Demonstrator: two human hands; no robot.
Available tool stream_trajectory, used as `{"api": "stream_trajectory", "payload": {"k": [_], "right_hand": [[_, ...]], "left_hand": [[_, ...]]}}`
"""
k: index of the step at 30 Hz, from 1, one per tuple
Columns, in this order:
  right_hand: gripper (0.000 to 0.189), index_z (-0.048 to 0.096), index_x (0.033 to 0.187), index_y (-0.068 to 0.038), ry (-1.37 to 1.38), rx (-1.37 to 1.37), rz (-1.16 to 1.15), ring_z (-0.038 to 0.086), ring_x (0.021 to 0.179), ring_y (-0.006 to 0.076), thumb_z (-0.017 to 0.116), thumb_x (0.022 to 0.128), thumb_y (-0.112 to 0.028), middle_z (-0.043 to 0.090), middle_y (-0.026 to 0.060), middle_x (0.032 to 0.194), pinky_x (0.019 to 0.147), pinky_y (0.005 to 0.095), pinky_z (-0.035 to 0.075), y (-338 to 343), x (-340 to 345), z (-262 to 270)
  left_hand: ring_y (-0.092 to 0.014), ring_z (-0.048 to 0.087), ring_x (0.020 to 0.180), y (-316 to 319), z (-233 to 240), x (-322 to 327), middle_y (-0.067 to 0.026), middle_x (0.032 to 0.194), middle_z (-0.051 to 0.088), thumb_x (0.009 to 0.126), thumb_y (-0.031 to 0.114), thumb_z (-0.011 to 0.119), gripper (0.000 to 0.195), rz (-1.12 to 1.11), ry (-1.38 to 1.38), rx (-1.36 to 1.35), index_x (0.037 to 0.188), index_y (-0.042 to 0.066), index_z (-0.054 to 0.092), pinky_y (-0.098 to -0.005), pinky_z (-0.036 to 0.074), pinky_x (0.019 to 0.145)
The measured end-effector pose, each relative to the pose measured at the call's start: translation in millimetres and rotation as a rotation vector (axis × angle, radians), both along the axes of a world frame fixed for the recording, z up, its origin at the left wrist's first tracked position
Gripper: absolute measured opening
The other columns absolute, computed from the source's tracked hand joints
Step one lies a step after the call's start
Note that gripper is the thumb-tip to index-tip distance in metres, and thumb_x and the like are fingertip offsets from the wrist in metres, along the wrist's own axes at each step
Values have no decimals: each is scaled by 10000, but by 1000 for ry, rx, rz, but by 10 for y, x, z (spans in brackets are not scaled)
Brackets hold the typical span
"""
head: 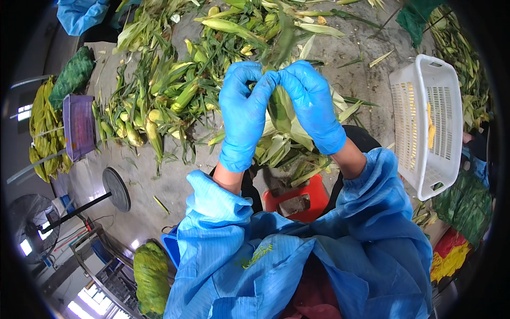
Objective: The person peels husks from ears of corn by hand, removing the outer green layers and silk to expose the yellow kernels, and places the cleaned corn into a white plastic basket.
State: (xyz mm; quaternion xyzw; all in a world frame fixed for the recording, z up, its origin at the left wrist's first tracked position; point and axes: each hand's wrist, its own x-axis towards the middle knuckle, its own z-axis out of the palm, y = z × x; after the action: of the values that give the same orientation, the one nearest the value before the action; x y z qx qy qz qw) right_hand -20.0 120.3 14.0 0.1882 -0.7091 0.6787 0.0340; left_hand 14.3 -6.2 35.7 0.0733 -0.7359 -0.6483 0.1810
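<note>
Both hands wear blue gloves and meet at the tip of one ear of corn (279,109), whose green husk hangs down between them. My left hand (244,107) pinches the husk's top with thumb and curled fingers. From the other side my right hand (312,101) grips the same end, its fingertips touching the left thumb. Above the hands, leafy green husk tips look blurred. Under the ear lies a heap of pale, peeled-off husks (275,149). Unhusked corn ears (185,97) are piled on the floor beyond and to the left.
A white slatted basket (420,127) stands at the right with yellow corn visible through it. Far left are a purple basket (79,127), filled mesh sacks (73,75) and a pedestal fan (34,227). A red plastic stool (314,195) is below my hands. Part of a person (85,14) shows top left.
</note>
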Motion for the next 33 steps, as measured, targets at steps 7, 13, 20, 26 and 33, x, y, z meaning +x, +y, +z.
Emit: {"api": "stream_trajectory", "payload": {"k": [7, 13, 20, 26, 33], "right_hand": [[209, 626, 871, -7, -258, 26, -45, 577, 786, 133, 531, 924, -185, 638, 57, 829, 751, 290, 462, 314, -357, -70], [230, 638, 863, -35, -721, -725, 276, 536, 767, 105, 547, 936, -234, 586, 14, 764, 738, 215, 426, 221, -255, -55], [169, 647, 941, -57, -673, 21, -28, 570, 802, 136, 642, 856, -203, 620, 38, 870, 727, 256, 461, 646, -465, -108], [283, 667, 955, -70, 106, 203, 7, 631, 849, 195, 775, 725, -195, 664, 62, 899, 766, 311, 485, 56, -127, 153], [165, 646, 927, -36, 17, 216, 52, 619, 765, 228, 693, 795, -124, 627, 116, 844, 689, 316, 489, 79, -65, 90]], "left_hand": [[-192, 569, 881, 41, 2, 189, -95, 945, 589, 816, 9, 656, 91, 25, 228, -398, 876, 2, 588, -284, 452, 794], [-202, 578, 1020, -635, -200, -12, -101, 1133, 617, 912, 108, 543, 202, 142, 40, 878, 1088, 25, 598, -349, 454, 894], [-250, 597, 1007, -1247, -281, -18, -147, 1080, 624, 913, 146, 546, 225, 175, 339, 1019, 1076, -4, 586, -382, 459, 946], [-251, 618, 917, -461, -79, -44, -165, 990, 649, 911, 81, 526, 206, 11, 9, 490, 1057, -49, 593, -363, 464, 909], [-192, 560, 1061, -5, -112, 3, -110, 1138, 614, 844, -43, 558, 212, -53, 80, 131, 1029, -3, 654, -297, 436, 933]]}}
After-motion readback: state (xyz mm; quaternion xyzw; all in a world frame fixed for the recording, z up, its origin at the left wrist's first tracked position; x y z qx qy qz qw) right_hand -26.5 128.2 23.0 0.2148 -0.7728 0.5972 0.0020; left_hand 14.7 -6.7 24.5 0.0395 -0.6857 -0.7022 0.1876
